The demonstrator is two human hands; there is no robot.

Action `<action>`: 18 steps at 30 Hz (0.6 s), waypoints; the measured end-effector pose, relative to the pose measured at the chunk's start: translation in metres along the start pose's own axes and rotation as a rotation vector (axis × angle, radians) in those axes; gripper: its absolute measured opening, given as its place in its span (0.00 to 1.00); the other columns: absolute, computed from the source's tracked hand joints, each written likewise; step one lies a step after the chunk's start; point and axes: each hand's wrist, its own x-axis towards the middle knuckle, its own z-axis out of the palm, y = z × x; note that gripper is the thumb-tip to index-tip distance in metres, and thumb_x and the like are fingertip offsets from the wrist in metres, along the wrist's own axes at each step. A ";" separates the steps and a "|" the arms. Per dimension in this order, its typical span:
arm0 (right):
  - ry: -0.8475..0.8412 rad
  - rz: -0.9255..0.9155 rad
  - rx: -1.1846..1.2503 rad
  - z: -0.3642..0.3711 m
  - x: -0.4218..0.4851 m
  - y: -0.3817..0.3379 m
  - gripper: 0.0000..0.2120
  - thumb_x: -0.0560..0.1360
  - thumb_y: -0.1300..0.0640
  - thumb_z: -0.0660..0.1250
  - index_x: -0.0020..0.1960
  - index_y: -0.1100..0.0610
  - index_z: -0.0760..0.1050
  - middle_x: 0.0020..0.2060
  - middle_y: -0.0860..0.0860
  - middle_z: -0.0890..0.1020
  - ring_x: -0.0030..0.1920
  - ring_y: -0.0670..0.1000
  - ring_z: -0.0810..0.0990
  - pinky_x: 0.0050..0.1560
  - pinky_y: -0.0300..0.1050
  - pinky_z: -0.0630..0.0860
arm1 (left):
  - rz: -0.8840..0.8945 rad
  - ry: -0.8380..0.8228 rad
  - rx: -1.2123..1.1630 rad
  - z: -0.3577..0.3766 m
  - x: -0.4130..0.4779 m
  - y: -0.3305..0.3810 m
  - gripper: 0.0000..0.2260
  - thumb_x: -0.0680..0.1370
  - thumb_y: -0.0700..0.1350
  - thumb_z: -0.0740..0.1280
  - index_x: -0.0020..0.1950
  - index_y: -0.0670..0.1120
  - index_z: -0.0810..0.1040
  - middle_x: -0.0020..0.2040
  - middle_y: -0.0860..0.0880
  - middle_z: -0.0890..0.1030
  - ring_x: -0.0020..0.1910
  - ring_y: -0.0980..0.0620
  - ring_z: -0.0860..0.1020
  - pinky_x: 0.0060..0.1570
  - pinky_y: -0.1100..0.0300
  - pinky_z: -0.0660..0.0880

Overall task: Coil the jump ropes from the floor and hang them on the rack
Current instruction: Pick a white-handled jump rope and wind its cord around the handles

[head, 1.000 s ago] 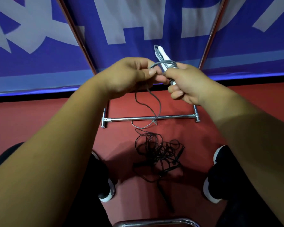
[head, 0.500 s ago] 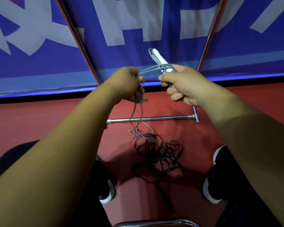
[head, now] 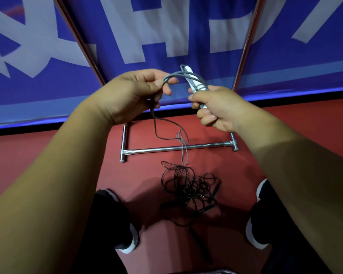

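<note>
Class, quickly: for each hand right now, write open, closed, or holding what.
Left hand: closed, pinching a loop of the grey jump rope.
Right hand: closed, gripping that rope's white handles and gathered coils.

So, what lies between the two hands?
In the head view, a grey jump rope arcs across the gap from the left hand to the right hand, which grips its white handles.

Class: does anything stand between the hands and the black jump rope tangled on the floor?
Nothing solid, but the left hand and right hand both grip the grey jump rope, whose loose end hangs down toward the black jump rope.
</note>
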 end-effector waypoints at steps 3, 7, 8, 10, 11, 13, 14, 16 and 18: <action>-0.016 -0.030 0.030 -0.003 -0.003 -0.002 0.19 0.80 0.65 0.69 0.70 0.57 0.75 0.36 0.52 0.74 0.27 0.45 0.59 0.23 0.38 0.54 | -0.108 0.020 0.031 -0.004 -0.004 0.001 0.10 0.85 0.40 0.62 0.64 0.42 0.80 0.48 0.49 0.82 0.47 0.52 0.80 0.49 0.57 0.80; -0.115 -0.044 -0.028 0.004 -0.010 -0.005 0.17 0.81 0.57 0.73 0.68 0.55 0.76 0.36 0.49 0.75 0.28 0.45 0.59 0.23 0.37 0.54 | -0.176 0.283 0.232 0.006 0.001 -0.003 0.06 0.88 0.41 0.60 0.55 0.41 0.73 0.47 0.39 0.78 0.44 0.42 0.88 0.38 0.56 0.83; -0.135 -0.041 -0.038 0.007 -0.012 -0.005 0.17 0.81 0.51 0.74 0.66 0.54 0.76 0.36 0.49 0.74 0.28 0.45 0.59 0.23 0.37 0.54 | -0.159 0.356 0.347 0.010 0.003 -0.007 0.06 0.88 0.42 0.59 0.55 0.41 0.71 0.47 0.38 0.79 0.38 0.43 0.87 0.33 0.58 0.81; -0.124 -0.019 -0.004 0.010 -0.013 -0.004 0.26 0.79 0.36 0.72 0.65 0.54 0.77 0.37 0.49 0.74 0.29 0.45 0.57 0.24 0.37 0.54 | -0.060 0.467 0.602 0.014 0.007 -0.014 0.04 0.87 0.41 0.57 0.56 0.43 0.70 0.48 0.39 0.81 0.32 0.45 0.86 0.26 0.58 0.78; -0.093 -0.008 0.036 0.011 -0.012 -0.005 0.31 0.77 0.29 0.69 0.66 0.54 0.78 0.36 0.49 0.74 0.29 0.45 0.56 0.24 0.38 0.53 | 0.010 0.503 0.644 0.015 0.009 -0.016 0.04 0.86 0.40 0.57 0.57 0.44 0.71 0.48 0.42 0.81 0.31 0.45 0.85 0.27 0.54 0.80; -0.021 0.007 0.123 0.010 -0.009 -0.005 0.36 0.76 0.24 0.64 0.65 0.53 0.79 0.35 0.50 0.74 0.28 0.45 0.55 0.24 0.38 0.53 | 0.098 0.493 0.503 0.016 0.013 -0.017 0.04 0.85 0.39 0.58 0.56 0.44 0.72 0.46 0.44 0.80 0.37 0.43 0.86 0.40 0.45 0.85; 0.008 0.012 0.163 0.009 -0.008 -0.005 0.35 0.77 0.25 0.63 0.65 0.54 0.79 0.34 0.50 0.74 0.28 0.45 0.55 0.24 0.38 0.53 | 0.115 0.446 0.410 0.017 0.013 -0.016 0.04 0.86 0.38 0.60 0.55 0.44 0.73 0.45 0.44 0.80 0.42 0.42 0.87 0.47 0.44 0.85; 0.041 0.016 0.221 0.005 -0.007 -0.005 0.32 0.79 0.28 0.63 0.67 0.54 0.79 0.33 0.50 0.74 0.28 0.45 0.55 0.22 0.37 0.54 | 0.118 0.301 0.266 0.020 0.012 -0.012 0.03 0.87 0.38 0.60 0.55 0.42 0.73 0.45 0.43 0.82 0.48 0.42 0.87 0.54 0.47 0.84; 0.056 0.016 0.237 0.002 -0.006 -0.005 0.29 0.81 0.31 0.65 0.67 0.53 0.79 0.33 0.49 0.73 0.27 0.45 0.56 0.22 0.37 0.54 | 0.107 0.186 0.121 0.024 0.010 -0.008 0.06 0.88 0.41 0.58 0.54 0.42 0.73 0.42 0.46 0.79 0.42 0.45 0.84 0.54 0.50 0.83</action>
